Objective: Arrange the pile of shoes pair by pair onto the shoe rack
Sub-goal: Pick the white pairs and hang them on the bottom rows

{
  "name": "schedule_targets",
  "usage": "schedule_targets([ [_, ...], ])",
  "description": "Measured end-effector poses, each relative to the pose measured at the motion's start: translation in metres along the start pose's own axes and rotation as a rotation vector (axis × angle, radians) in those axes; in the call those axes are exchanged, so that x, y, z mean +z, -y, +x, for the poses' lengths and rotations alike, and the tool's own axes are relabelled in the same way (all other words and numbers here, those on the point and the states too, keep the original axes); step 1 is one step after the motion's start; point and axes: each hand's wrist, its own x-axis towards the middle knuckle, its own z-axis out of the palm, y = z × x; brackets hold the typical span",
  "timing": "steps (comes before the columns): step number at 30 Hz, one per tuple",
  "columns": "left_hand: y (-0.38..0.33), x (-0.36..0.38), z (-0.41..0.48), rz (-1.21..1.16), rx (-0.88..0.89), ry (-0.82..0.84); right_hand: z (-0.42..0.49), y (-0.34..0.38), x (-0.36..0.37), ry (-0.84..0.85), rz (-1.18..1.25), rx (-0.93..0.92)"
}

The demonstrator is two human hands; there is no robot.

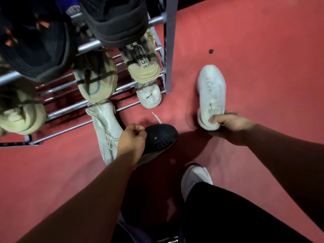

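Black mesh under the fingers [138, 131] of the left hand [131, 139]: curled tight at the mouth of the black shoe [162, 135]. Whether they pinch lace or collar, cannot tell. A white lace end [156, 117] pokes out past the knuckles.

Right hand [229, 124]: fingers [214, 119] wrapped round the heel of the white shoe [211, 86], toe pointing away. Both shoes are low at the red floor [263, 41]; contact unclear.

Colours don't match, so probably each is taken by its rear to go to its own partner.

Cream knit shoe [105, 127] lies just beside the left hand, its toe at the bottom rails of the shoe rack [169, 41]. Upper tiers hold beige and black shoes. Another white shoe [149, 97] sits on the lowest tier, possibly the mate.
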Motion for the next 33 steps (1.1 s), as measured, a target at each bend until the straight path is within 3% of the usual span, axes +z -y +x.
schedule_targets([
  [4, -0.020, 0.004, -0.003, -0.236, -0.071, 0.095, -0.013, 0.001, -0.027, 0.252, -0.109, 0.051],
  [7, -0.030, 0.003, -0.007, -0.419, -0.136, 0.192, -0.019, -0.003, -0.048, 0.320, -0.143, 0.132],
  [12, -0.031, 0.000, -0.012, -0.492, -0.243, 0.434, -0.028, 0.000, -0.047, 0.428, -0.575, 0.186],
  [15, -0.020, -0.009, -0.016, -0.509, -0.276, 0.638, -0.026, 0.006, -0.015, 0.520, -0.667, 0.140],
  [18, 0.001, -0.036, -0.017, -0.384, -0.354, 0.629, -0.023, 0.017, 0.032, 0.548, -0.588, 0.008],
  [22, 0.028, -0.080, -0.022, -0.343, -0.494, 0.833, -0.013, 0.035, 0.084, 0.489, -0.143, -0.056],
  [24, 0.036, -0.094, -0.024, -0.356, -0.534, 0.846, -0.016, 0.042, 0.110, 0.514, -0.013, -0.068],
  [27, 0.042, -0.101, -0.027, -0.584, -0.549, 0.812, -0.024, 0.044, 0.143, 0.504, 0.026, -0.061],
  [30, 0.039, -0.092, -0.022, -0.758, -0.445, 0.738, -0.023, 0.034, 0.161, 0.419, -0.136, -0.018],
  [33, 0.033, -0.078, -0.010, -0.867, -0.367, 0.560, -0.021, 0.019, 0.169, 0.455, -0.315, 0.035],
])
